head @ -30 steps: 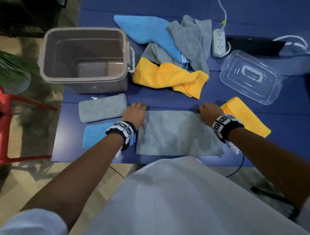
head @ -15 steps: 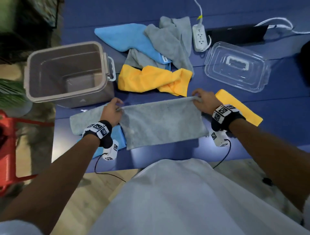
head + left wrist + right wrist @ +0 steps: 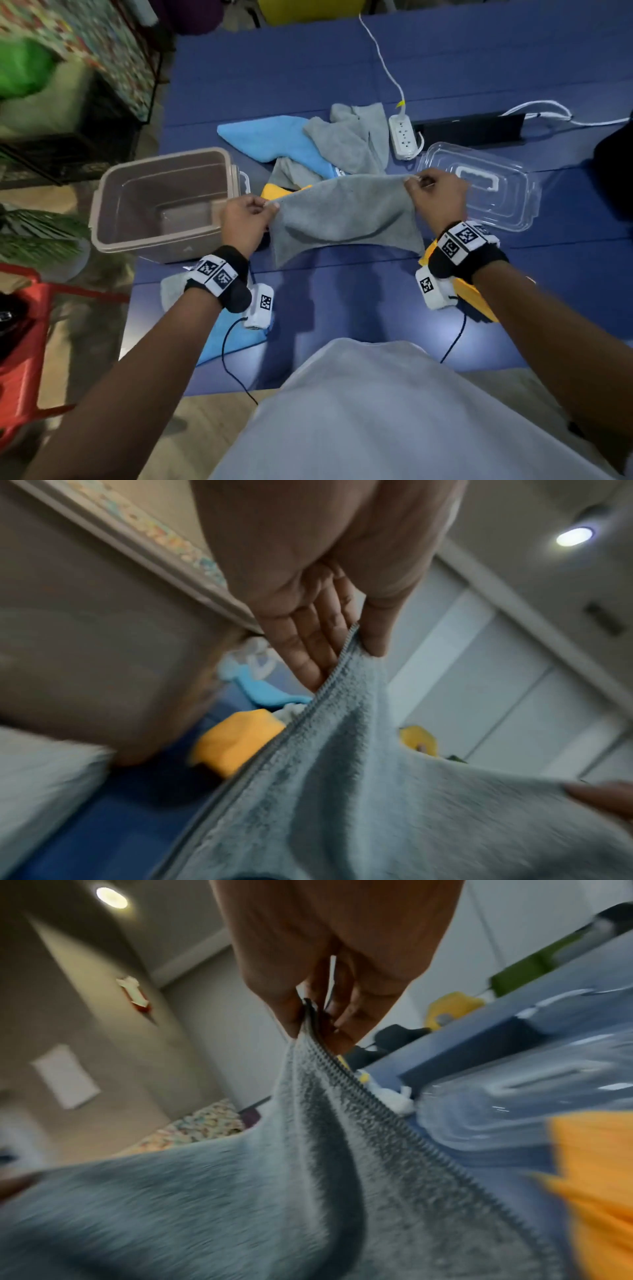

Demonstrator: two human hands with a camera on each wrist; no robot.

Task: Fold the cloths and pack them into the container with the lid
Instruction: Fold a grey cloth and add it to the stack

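grey cloth [image 3: 308, 1191] in right hand [image 3: 329, 961] pinch

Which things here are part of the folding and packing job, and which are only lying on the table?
Job: grey cloth, held by left hand and right hand; unfolded cloth pile; container; lid.
Lying about: power strip; black bar.

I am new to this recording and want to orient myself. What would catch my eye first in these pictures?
First, the grey cloth stretched in the air above the blue table, its top corners pinched by the left hand and the right hand. To its left stands the open brown container, nothing in it; on the right lies its clear lid.
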